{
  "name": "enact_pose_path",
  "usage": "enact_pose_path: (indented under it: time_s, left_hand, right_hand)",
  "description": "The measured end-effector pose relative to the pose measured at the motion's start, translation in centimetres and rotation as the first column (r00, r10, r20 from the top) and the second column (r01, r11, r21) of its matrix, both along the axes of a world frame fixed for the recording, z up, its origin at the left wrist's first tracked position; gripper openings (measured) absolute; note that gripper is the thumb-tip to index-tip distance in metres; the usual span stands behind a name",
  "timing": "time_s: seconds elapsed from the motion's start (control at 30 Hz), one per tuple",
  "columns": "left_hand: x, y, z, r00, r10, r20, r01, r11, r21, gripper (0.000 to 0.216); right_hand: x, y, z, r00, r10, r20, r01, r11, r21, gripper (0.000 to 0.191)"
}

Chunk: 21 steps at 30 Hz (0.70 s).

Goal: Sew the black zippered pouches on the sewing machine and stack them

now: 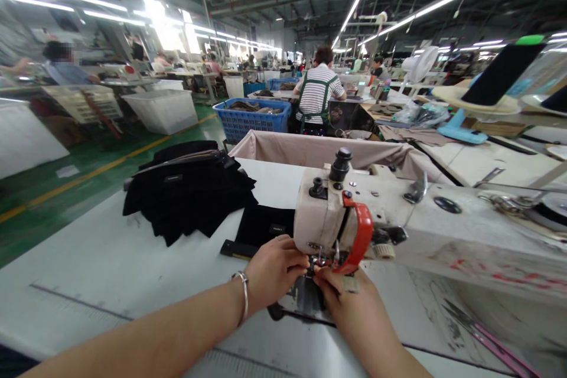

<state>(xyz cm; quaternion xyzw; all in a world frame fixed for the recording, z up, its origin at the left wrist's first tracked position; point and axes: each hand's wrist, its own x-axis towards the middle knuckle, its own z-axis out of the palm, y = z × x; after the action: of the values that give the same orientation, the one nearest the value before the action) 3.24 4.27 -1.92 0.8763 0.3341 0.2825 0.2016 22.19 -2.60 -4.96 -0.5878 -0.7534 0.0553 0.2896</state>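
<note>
My left hand (274, 269), a bracelet on its wrist, is closed with its fingertips pinched just left of the needle area of a white sewing machine (316, 212). From the other side my right hand (352, 295) reaches in, thumb and fingers drawn together beside the presser foot, partly behind the red guard (361, 236). What the fingertips pinch is too small and covered to make out. A black fabric piece (254, 227) with a small dark label lies just beyond my left hand, running behind the machine head.
A stack of black fabric pieces (190, 189) lies on the white table (133, 289) at left. Scissors (487, 336) with pink handles rest at right. Behind stand a cloth-lined bin (283, 147), a blue basket (252, 124) and a seated person (316, 94). A black thread cone (500, 74) stands right.
</note>
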Motion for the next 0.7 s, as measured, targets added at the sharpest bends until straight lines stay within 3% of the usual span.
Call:
enact_pose_path:
  time_s: [0.27, 0.5, 0.7]
  left_hand:
    - [0.1, 0.0, 0.0, 0.999, 0.003, 0.032, -0.004, 1.0, 0.018, 0.014]
    - [-0.3, 0.7, -0.7, 0.999, -0.032, 0.021, 0.033, 0.999, -0.03, 0.021]
    - [-0.1, 1.0, -1.4, 0.997, -0.06, 0.057, 0.062, 0.997, -0.037, 0.023]
  right_hand:
    - [-1.0, 0.1, 0.8, 0.993, -0.065, -0.099, 0.063, 0.998, -0.028, 0.023]
    - [-2.3, 0.5, 0.6, 0.984, -0.178, -0.029, 0.179, 0.983, 0.049, 0.027]
    - [-2.0, 0.5, 0.5, 0.994, -0.109, 0.011, 0.107, 0.986, 0.132, 0.024]
